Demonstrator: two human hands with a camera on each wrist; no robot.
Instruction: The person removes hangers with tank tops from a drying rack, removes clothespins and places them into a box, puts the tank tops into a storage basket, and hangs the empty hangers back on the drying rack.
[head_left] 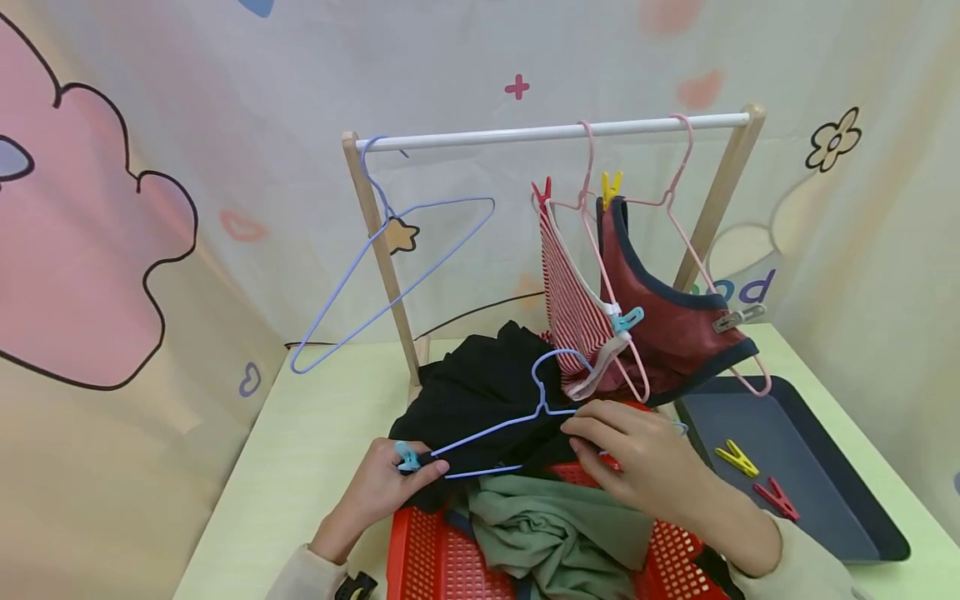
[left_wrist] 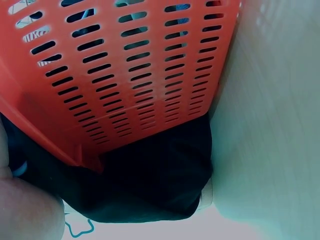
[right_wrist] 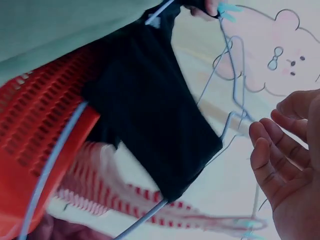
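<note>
A blue wire hanger [head_left: 487,434] lies in front of a black garment [head_left: 480,375]. Its left end is gripped by my left hand [head_left: 378,483] together with the garment's edge. A teal clothespin [head_left: 408,457] sits at that corner. My right hand [head_left: 645,458] is at the hanger's right shoulder, its fingers loosely bent with fingertips near the wire. The right wrist view shows this hand [right_wrist: 287,150] without a clear pinch on anything. Only part of my left hand [left_wrist: 30,205] appears in the left wrist view, beside the black cloth [left_wrist: 155,175].
A red basket [head_left: 420,550] holds green cloth [head_left: 555,525]. Behind it stands a rack with a white rail [head_left: 487,135], bearing a bare blue hanger [head_left: 352,333], striped underpants [head_left: 566,300] and maroon underpants [head_left: 645,308]. A grey tray [head_left: 825,500] with two clothespins is at right.
</note>
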